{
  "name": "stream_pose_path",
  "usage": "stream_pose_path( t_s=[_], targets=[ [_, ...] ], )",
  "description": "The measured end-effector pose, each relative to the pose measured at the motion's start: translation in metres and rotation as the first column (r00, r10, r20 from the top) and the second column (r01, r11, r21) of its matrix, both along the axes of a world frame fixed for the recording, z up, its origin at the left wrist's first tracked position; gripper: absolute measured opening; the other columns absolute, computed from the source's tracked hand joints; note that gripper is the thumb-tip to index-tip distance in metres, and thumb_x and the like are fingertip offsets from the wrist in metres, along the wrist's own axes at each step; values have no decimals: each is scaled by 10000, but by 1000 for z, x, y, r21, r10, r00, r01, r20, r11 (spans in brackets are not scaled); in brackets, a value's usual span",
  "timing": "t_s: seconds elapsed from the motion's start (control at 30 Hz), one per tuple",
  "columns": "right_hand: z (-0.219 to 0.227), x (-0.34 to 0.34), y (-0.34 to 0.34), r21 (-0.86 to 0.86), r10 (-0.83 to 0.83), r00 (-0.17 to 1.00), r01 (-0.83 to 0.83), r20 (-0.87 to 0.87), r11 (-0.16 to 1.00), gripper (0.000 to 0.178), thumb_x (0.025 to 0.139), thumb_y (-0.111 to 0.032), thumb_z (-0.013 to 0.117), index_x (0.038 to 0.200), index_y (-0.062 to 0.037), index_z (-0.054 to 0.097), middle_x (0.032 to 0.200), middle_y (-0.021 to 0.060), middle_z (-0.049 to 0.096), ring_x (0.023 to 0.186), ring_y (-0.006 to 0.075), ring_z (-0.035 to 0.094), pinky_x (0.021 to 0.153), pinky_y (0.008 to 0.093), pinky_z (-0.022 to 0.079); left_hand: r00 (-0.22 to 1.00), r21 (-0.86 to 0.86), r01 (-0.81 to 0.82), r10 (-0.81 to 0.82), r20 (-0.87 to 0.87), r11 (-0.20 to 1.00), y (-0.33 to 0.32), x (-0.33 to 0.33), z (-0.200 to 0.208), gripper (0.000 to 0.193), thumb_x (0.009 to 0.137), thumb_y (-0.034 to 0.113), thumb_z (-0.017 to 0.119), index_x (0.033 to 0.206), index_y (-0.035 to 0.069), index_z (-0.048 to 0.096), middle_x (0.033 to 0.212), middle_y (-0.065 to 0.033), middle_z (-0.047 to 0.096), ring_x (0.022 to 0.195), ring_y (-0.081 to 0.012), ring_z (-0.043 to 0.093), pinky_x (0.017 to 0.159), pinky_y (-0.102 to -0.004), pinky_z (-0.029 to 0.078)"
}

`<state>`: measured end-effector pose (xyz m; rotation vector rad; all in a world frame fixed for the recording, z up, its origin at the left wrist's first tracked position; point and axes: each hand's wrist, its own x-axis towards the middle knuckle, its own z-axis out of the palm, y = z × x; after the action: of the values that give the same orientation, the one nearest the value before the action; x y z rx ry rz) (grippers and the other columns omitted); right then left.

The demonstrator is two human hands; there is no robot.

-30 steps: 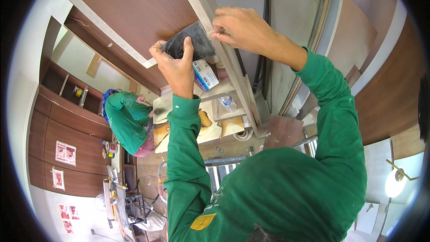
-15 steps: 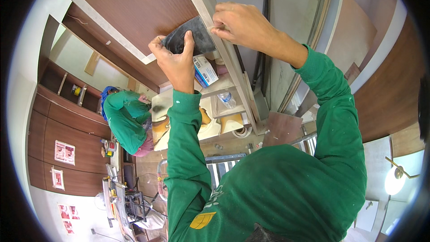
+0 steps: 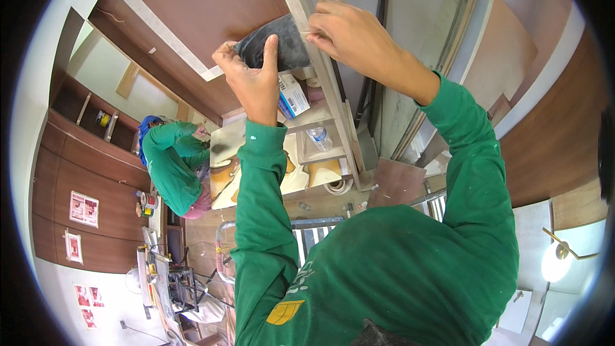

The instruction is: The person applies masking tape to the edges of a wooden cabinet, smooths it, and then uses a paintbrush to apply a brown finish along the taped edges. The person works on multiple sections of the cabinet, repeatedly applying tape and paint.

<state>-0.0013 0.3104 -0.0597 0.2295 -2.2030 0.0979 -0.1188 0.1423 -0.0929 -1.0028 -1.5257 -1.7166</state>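
My left hand grips a dark grey, dusty sheet, possibly sandpaper, with the thumb across its face. The sheet's curved far edge lies against the brown wood panel, and its right side reaches the pale front edge of the cabinet. On the other side of that edge, my right hand is closed in a pinch, fingertips close to or touching the wood. Whatever the pinch may hold is too small to make out. Below the sheet, a white and blue box stands on a shelf.
A water bottle sits on a lower shelf. Below me are ladder rails and a loose brown board. At the left, another person in a green shirt works beside a patterned panel. Dark strips lean behind the cabinet.
The view has shifted slightly. Both hands keep nearly the same place at the cabinet edge, and the sheet shows a little more of its face. The other person's arms have moved a little.
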Motion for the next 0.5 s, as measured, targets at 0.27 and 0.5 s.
stream_pose_path(
  t_s=[0.27, 0.5],
  targets=[
    [-4, 2, -11, -47, -73, 997, 72, -28, 996, 130, 896, -161, 719, 935, -42, 682, 926, 93, 601, 914, 316, 634, 769, 442, 551, 1000, 11, 9, -9, 16, 1000, 1, -5, -4, 587, 856, 197, 874, 1171, -31, 435, 1078, -142, 532, 979, -184, 572, 875, -305, 503],
    [0, 12, -22, 31, -167, 986, 168, -17, 985, 136, 896, -149, 704, 965, -33, 683, 1010, 108, 640, 957, 315, 670, 740, 421, 599, 1000, 55, 7, -7, 3, 998, 4, -4, -6, 604, 851, 230, 875, 1171, -37, 437, 1066, -154, 527, 997, -204, 552, 905, -322, 483]
  ],
)
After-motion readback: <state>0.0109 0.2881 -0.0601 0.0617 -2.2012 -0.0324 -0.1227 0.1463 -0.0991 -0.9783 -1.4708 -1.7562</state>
